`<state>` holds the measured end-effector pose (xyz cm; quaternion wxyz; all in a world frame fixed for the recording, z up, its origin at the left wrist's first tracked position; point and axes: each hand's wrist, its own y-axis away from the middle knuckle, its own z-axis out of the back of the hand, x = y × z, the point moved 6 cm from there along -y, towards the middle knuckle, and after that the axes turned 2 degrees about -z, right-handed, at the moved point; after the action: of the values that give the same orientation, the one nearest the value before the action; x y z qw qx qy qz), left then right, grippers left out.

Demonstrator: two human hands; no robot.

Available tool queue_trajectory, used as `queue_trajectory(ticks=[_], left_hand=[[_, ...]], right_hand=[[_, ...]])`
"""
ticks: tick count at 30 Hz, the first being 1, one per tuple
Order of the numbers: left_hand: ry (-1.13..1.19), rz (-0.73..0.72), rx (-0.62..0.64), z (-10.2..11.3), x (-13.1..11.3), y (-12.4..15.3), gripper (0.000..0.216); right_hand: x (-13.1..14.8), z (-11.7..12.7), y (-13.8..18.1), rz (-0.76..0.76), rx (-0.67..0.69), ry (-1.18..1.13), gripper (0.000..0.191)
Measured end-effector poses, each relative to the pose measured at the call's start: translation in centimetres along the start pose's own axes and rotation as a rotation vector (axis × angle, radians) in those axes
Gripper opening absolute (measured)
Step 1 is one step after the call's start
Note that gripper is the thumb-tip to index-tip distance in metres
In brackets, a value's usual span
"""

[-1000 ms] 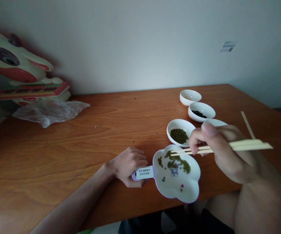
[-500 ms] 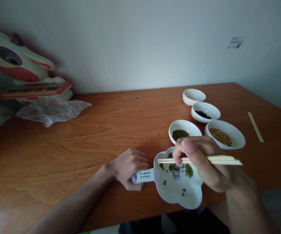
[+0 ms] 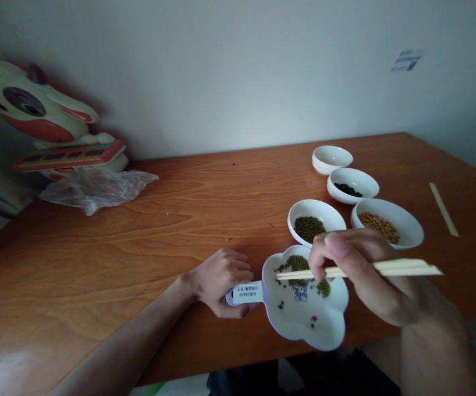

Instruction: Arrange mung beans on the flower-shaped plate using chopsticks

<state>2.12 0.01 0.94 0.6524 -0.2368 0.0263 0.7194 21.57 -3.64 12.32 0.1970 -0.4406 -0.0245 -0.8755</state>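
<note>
My right hand (image 3: 361, 269) pinches a pair of chopsticks (image 3: 403, 268), whose tips sit close together over the left part of a flower-shaped dish (image 3: 299, 324). White inside with a purple rim, the dish bears a small printed cartoon figure. Small green beans (image 3: 298, 263) lie in it, most of them toward its far side, partly behind the chopsticks. At the dish's labelled handle (image 3: 246, 293), my left hand (image 3: 223, 280) is closed around it, fingers on the far side and thumb on the near side. Just beyond the dish stands a white bowl (image 3: 332, 216) of green beans.
Farther right stand a white bowl (image 3: 411, 225) of tan beans, a bowl (image 3: 364, 181) of black ones and another white bowl (image 3: 332, 154) at the back. A thin pale strip (image 3: 444, 210) lies right. A cow toy (image 3: 56, 121) and clear plastic bag (image 3: 98, 190) are left.
My right hand and the chopsticks have moved right, their tips drawing away from the dish's left rim. Green beans at the far side look more spread. My left hand stays at the handle.
</note>
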Motion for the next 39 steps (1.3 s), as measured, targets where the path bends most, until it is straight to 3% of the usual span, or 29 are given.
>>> queue_trajectory(ticks=[7,10,13,17,20,24,28,33,39], left_hand=[[0.204,0.087,0.007,0.9,0.0,-0.4,0.028],[0.389,0.161,0.024,1.1,0.0,-0.3,0.027],[0.630,0.281,0.116,0.8,0.1,0.2,0.027],[0.854,0.474,0.207,0.6,0.2,1.1,0.029],[0.960,0.521,0.255,0.6,0.0,1.3,0.032],[1.090,0.519,0.180,0.5,0.5,1.4,0.042],[1.164,0.643,0.076,-0.1,1.8,1.9,0.044],[1.197,0.666,0.099,-0.4,2.0,2.1,0.045],[1.197,0.734,0.074,-0.3,2.0,1.8,0.049]], right_hand=[[-0.4,0.1,0.3,-0.034,0.044,-0.185,0.057],[0.2,-0.7,0.2,-0.034,0.097,-0.205,0.056],[0.4,-1.1,0.2,-0.035,0.125,-0.171,0.054],[-0.8,0.4,0.5,-0.109,0.001,-0.122,0.051],[-1.4,2.0,1.0,-0.114,-0.089,-0.122,0.054],[-1.4,2.6,1.5,-0.102,-0.058,-0.178,0.060],[-0.6,1.8,1.4,-0.084,0.005,-0.233,0.059],[-0.1,0.2,0.9,-0.108,0.088,-0.235,0.057],[-1.3,2.4,1.4,-0.139,-0.065,-0.108,0.058]])
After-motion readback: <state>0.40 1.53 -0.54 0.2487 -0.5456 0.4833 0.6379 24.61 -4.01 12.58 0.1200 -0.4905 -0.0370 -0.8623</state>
